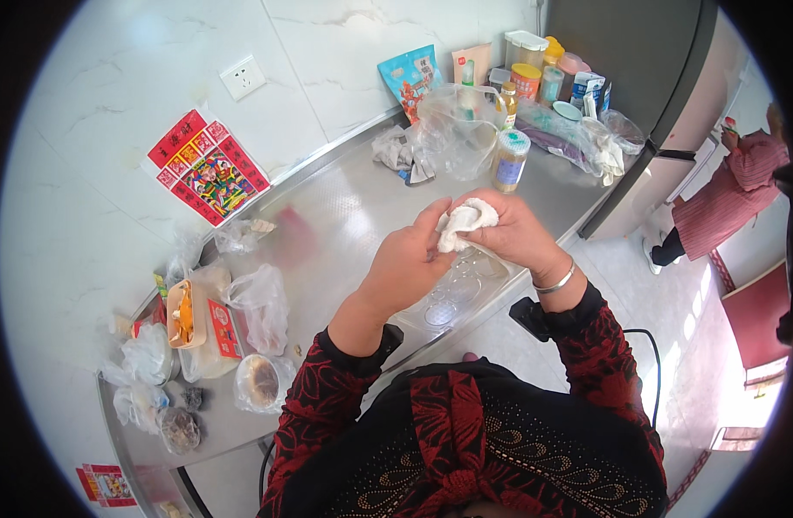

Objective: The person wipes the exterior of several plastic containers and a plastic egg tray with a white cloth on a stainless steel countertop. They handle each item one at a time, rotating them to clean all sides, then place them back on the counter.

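Observation:
Both of my hands meet over the front part of a stainless steel counter [332, 239]. My right hand [510, 226] pinches a small folded white cloth [464, 223] between thumb and fingers. My left hand [409, 259] touches the cloth's left side with curved fingers; whether it grips the cloth cannot be told. Below the hands, a clear plastic tray with round hollows [443, 311] lies at the counter's front edge, partly hidden by them. Just beyond my right hand stands a jar with a green and white lid [511, 162].
A clear plastic bag [458, 136], a blue food pouch [413, 78] and several jars stand along the wall. Bagged food and a tan plastic box [186, 314] fill the left end. A refrigerator [630, 65] borders the right. Another person [727, 194] stands beyond it.

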{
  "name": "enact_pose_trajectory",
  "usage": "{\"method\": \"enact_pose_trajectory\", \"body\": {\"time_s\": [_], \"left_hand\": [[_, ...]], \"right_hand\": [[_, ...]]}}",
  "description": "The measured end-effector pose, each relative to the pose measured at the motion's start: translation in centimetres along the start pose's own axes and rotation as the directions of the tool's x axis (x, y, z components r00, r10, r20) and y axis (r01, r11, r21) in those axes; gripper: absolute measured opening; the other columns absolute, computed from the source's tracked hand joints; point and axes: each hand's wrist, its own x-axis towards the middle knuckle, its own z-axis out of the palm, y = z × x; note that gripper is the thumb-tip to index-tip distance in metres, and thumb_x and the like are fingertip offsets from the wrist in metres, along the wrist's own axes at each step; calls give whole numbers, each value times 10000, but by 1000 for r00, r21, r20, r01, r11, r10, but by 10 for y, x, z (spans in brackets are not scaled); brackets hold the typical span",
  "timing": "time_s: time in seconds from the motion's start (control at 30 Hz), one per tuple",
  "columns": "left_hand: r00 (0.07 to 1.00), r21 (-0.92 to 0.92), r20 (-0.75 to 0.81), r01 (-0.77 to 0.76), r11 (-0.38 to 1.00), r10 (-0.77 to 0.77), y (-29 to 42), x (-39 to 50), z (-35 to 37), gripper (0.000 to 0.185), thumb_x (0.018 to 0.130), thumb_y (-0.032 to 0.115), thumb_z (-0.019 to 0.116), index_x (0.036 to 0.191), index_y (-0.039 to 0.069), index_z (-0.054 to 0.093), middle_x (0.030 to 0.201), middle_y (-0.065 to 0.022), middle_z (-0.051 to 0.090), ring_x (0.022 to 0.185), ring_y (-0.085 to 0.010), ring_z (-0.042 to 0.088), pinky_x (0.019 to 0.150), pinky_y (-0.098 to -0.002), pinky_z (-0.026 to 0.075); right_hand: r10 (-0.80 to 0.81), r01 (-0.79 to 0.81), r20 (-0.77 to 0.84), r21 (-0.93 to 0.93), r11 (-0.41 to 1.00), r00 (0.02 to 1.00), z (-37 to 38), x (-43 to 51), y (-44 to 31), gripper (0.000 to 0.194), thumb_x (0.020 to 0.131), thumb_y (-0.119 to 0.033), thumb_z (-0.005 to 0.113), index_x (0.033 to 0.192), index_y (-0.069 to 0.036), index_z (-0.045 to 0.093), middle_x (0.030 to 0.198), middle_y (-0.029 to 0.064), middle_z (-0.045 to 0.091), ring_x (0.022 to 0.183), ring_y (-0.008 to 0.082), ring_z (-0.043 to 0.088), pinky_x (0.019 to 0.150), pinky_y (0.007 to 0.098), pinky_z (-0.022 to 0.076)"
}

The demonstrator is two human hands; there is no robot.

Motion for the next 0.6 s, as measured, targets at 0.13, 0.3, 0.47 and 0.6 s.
{"method": "enact_pose_trajectory", "body": {"time_s": [0.13,0.3,0.47,0.6], "left_hand": [[997,-8,6,71,997,-71,0,-3,-4,634,763,19,625,1332,63,351,770,-62,601,689,-108,567,662,-241,457],[995,-182,5,97,978,-98,-4,-6,-1,686,759,1,627,1363,76,312,757,-40,601,702,-95,563,678,-232,462],[992,-177,-25,121,977,-127,-9,-4,0,700,747,-5,634,1364,70,313,683,-22,557,663,-85,544,644,-232,455],[990,-103,-79,112,988,-120,-8,-4,-3,675,740,25,639,1342,47,334,618,-31,528,601,-114,523,609,-253,442]], "right_hand": [[19,-24,-47,-91,996,999,6,-2,-2,307,791,-28,646,1089,-47,574,1009,14,584,919,93,536,821,244,441],[-145,152,-89,75,986,985,14,-2,2,418,780,-3,646,1175,-60,524,1120,28,543,985,93,511,856,246,423],[-131,116,-205,-83,990,970,18,0,4,365,753,-8,673,1099,-44,565,1038,21,586,924,87,541,802,241,447],[-33,-53,-326,-251,967,945,19,1,6,259,741,-40,701,983,-25,609,905,-2,628,822,75,569,727,233,467]]}}
